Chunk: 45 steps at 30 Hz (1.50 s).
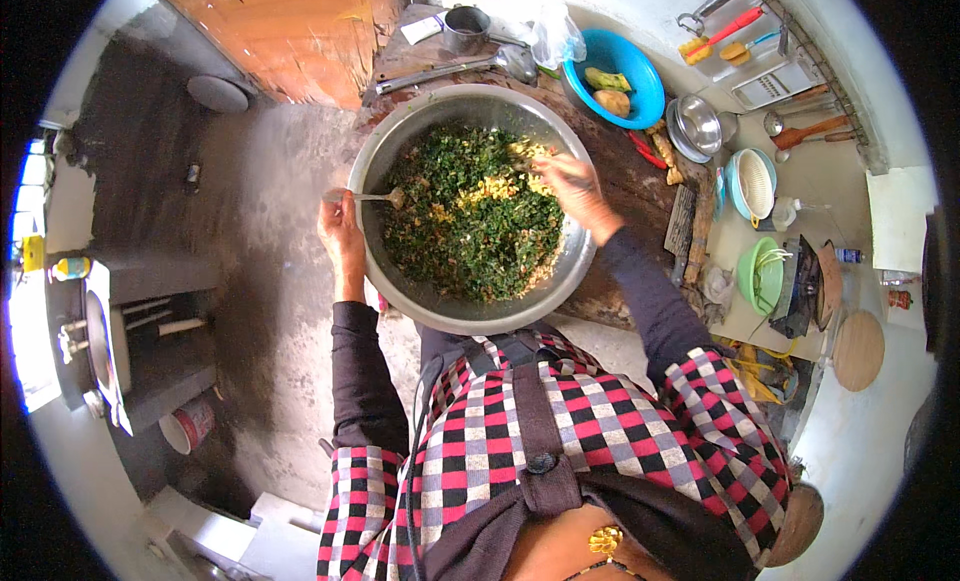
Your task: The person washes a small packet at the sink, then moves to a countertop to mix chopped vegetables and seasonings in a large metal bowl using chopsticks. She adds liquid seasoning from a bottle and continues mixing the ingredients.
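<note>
A large metal basin [474, 324] sits over the edge of the wooden table in front of me. Inside it is a mixture of chopped dark greens [495, 243] with paler minced bits and patches of yellow crumbles [491, 192]. My left hand [342, 232] is at the basin's left rim, gripping a metal spoon [379, 197] whose bowl hangs over the inner wall. Over the right side of the mixture, my right hand [576, 195] reaches in with bent fingers near the yellow crumbles. Motion blurs it, and whether it holds a utensil is unclear.
Behind the basin stand a dark metal pot [466, 30], a ladle [517, 63] and a blue plastic basin [649, 71] holding vegetables. Red chilies [646, 150] and a cleaver-like knife [680, 225] lie to the right. Farther right is a green bowl [757, 273].
</note>
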### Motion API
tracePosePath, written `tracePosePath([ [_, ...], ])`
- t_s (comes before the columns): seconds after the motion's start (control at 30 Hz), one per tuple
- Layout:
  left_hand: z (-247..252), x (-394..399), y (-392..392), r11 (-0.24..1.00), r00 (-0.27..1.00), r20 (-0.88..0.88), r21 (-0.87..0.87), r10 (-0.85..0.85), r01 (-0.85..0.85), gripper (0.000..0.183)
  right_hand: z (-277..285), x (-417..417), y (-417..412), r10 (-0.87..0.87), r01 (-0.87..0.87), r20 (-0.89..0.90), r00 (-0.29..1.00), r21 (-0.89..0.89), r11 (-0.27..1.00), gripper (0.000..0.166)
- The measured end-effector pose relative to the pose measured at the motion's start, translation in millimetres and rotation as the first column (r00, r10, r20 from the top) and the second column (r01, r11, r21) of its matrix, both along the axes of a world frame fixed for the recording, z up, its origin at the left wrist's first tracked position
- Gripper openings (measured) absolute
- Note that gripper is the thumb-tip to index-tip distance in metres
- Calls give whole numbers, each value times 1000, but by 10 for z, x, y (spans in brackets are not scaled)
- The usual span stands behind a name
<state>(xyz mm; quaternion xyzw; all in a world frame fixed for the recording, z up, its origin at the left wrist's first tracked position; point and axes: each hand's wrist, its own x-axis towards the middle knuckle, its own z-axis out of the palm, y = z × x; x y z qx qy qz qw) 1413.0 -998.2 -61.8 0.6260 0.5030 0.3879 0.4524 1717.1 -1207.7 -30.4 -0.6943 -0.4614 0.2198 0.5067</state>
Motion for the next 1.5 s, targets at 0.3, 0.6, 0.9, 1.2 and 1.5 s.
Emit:
tracePosePath([
  [0.3, -85, -400, 1167, 999, 988, 155, -35, -18, 23, 10, 635, -900, 1116, 278, -257, 146, 950, -147, 955, 16],
  [0.6, -46, -346, 1260, 998, 999, 35, 65, -23, 20, 9, 324, -1145, 1734, 360, -358, 258, 897, -54, 932, 17],
  [0.9, -203, -397, 1195, 995, 997, 77, 102, -10, 2, 12, 572, -377, 1407, 202, -158, 213, 956, -206, 966, 23],
  [1.2, 239, -416, 948, 957, 993, -65, 278, 101, -79, 5, 695, -1405, 1216, 306, -279, 142, 941, -183, 943, 16],
  [1.5, 240, -404, 784, 927, 944, -271, 368, 188, -79, 5, -48, -1330, 1686, 183, -192, -212, 960, -25, 981, 18],
])
